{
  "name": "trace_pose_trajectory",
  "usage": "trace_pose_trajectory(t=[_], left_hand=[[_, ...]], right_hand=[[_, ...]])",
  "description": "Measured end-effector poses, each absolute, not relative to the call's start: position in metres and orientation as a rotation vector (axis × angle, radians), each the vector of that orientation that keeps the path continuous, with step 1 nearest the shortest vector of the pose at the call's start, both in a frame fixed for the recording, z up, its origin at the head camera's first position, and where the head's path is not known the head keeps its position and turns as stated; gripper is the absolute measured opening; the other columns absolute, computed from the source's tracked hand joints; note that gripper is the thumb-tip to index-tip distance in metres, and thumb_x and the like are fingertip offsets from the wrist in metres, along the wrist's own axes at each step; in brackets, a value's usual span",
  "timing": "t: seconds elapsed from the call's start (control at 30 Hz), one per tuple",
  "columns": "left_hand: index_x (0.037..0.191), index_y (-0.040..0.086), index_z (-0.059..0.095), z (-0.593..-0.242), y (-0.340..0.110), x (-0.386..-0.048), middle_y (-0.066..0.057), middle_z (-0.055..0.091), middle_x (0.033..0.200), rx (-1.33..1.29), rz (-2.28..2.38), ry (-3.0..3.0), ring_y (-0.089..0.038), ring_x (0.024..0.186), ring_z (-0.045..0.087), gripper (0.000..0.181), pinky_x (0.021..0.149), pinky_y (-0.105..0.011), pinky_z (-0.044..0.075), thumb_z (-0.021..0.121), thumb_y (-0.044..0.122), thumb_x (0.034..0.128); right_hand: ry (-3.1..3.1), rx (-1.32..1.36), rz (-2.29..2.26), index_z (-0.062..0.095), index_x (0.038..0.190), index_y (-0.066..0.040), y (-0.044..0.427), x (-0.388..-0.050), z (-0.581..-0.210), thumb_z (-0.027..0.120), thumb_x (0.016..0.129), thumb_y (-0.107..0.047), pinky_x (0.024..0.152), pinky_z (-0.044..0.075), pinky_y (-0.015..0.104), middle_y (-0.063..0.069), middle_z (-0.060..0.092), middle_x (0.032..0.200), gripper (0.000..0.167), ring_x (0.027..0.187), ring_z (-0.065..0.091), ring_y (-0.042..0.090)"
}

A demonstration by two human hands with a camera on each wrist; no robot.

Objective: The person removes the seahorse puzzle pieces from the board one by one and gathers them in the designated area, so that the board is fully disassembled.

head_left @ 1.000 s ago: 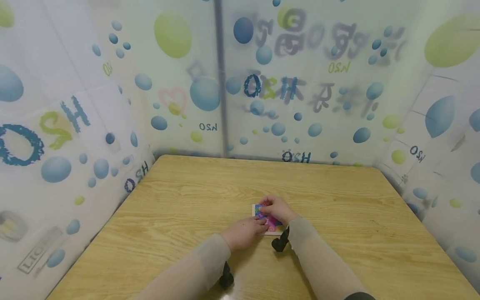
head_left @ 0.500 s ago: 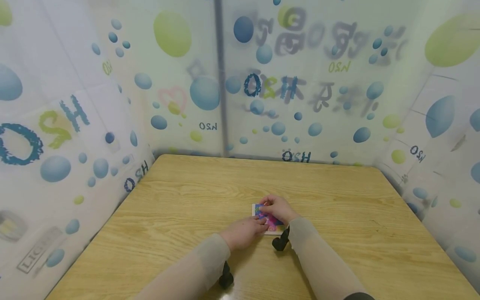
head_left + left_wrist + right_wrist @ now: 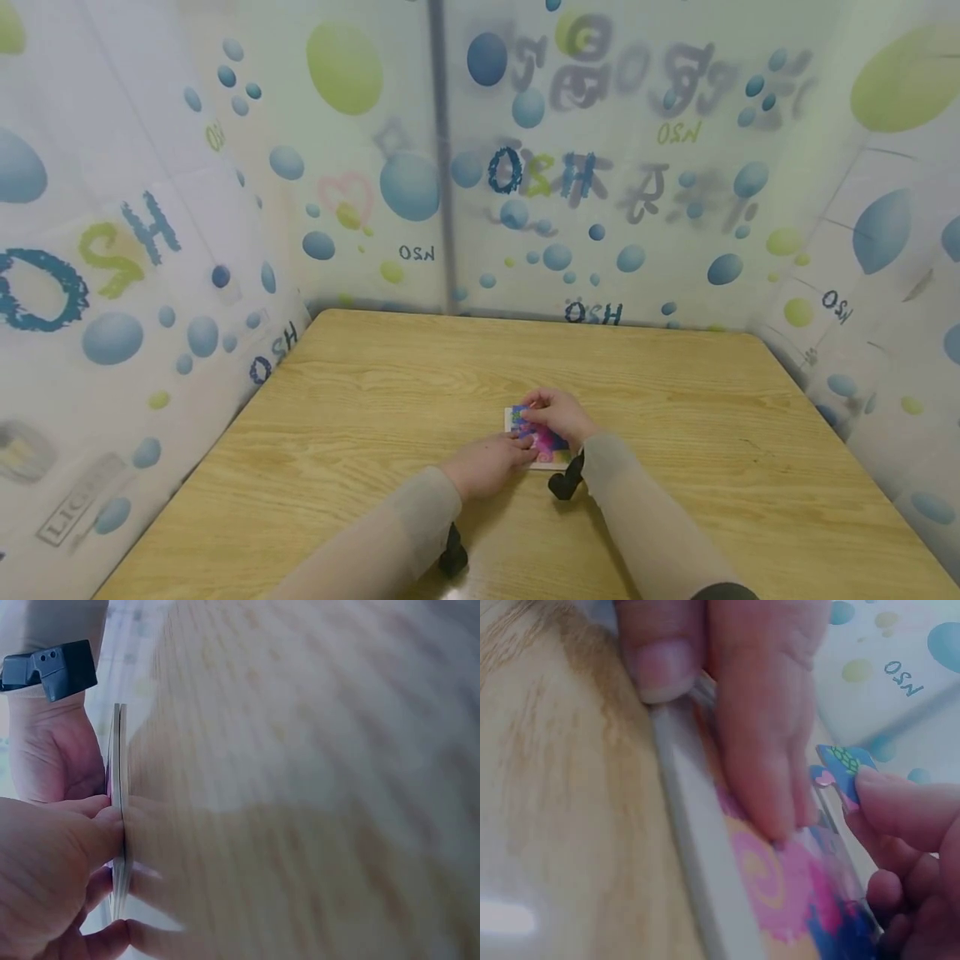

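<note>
White-rimmed rectangular picture board (image 3: 697,832): pink, orange and dark blue on its face, it lies near the middle of the table; from the left wrist I see two pale layers along its edge.
Left hand (image 3: 487,467): fingers stretched out straight and pressing the board's face, thumb at the rim.
Right hand (image 3: 562,418): thumb and fingertips pinched together on a small flat blue piece with a green shell pattern and a pink patch (image 3: 840,772), just its thickness between them.
Blue piece: tilted, by the board's far left part; I cannot tell whether it touches the board.
Room between hands: narrow, both being close together over the board.
Room around board: wide tabletop to left, right and behind, the rounded far corners well apart from my work; the near edge lies outside my head view.
Since half a second ago: the right wrist has shifted slightly rightward; the left hand and the board look unmoved.
Table (image 3: 375,392): yellow-brown wood grain, with glare near me.
Walls (image 3: 345,150): whitish sheets printed with blue and green ovals and "H2O" lettering, partly mirrored; a dark vertical band (image 3: 442,167) runs down the back.
</note>
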State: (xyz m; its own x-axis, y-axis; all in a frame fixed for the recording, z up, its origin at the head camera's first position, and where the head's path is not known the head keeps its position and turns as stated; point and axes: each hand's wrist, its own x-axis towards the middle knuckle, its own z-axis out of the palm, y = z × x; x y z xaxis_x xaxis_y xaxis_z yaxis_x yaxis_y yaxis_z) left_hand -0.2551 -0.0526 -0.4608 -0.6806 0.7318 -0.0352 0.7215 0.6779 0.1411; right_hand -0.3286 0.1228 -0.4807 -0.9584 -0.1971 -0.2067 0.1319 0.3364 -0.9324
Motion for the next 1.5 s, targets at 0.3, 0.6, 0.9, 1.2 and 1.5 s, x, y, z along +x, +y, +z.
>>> trace_pose_trajectory(t=[0.3,0.6,0.9,1.2,1.5], left_hand=[[0.135,0.013,0.056,-0.460,-0.052,-0.255,-0.005,0.049,0.143,1.238,0.156,2.805,-0.024,0.132,0.045,0.035,0.110,-0.033,0.035,0.044,0.016,0.1026],[0.136,0.014,0.055,-0.460,-0.052,-0.254,-0.003,0.047,0.144,1.195,0.219,2.799,-0.026,0.132,0.045,0.035,0.110,-0.034,0.034,0.043,0.018,0.1033],[0.138,0.016,0.053,-0.457,-0.052,-0.252,-0.001,0.044,0.147,1.118,0.259,2.770,-0.025,0.135,0.041,0.037,0.112,-0.034,0.032,0.039,0.020,0.1044],[0.137,0.015,0.055,-0.458,-0.053,-0.252,-0.001,0.045,0.146,1.142,0.242,2.794,-0.026,0.134,0.042,0.037,0.112,-0.034,0.032,0.039,0.020,0.1044],[0.137,0.016,0.055,-0.459,-0.053,-0.251,-0.001,0.046,0.145,1.150,0.221,2.804,-0.024,0.134,0.042,0.036,0.112,-0.033,0.032,0.042,0.018,0.1035]], right_hand=[[2.159,-0.026,-1.767,0.065,0.105,-0.008,0.134,-0.333,-0.477,0.069,0.088,-0.013,0.071,0.046,0.030,0.008,0.060,0.100,0.017,0.087,0.054,0.022],[2.288,-0.141,-1.670,0.063,0.111,-0.003,0.168,-0.344,-0.469,0.066,0.091,-0.014,0.074,0.042,0.030,0.007,0.060,0.097,0.023,0.087,0.052,0.021],[2.393,-0.132,-1.569,0.062,0.114,-0.001,0.213,-0.348,-0.471,0.066,0.091,-0.017,0.067,0.044,0.029,0.007,0.061,0.098,0.028,0.083,0.051,0.021],[2.469,-0.061,-1.492,0.064,0.113,-0.003,0.240,-0.346,-0.472,0.067,0.091,-0.019,0.070,0.041,0.030,0.007,0.061,0.100,0.028,0.086,0.050,0.022],[2.509,-0.076,-1.430,0.064,0.113,0.000,0.256,-0.347,-0.475,0.068,0.090,-0.017,0.070,0.042,0.030,0.008,0.064,0.099,0.029,0.087,0.053,0.021]])
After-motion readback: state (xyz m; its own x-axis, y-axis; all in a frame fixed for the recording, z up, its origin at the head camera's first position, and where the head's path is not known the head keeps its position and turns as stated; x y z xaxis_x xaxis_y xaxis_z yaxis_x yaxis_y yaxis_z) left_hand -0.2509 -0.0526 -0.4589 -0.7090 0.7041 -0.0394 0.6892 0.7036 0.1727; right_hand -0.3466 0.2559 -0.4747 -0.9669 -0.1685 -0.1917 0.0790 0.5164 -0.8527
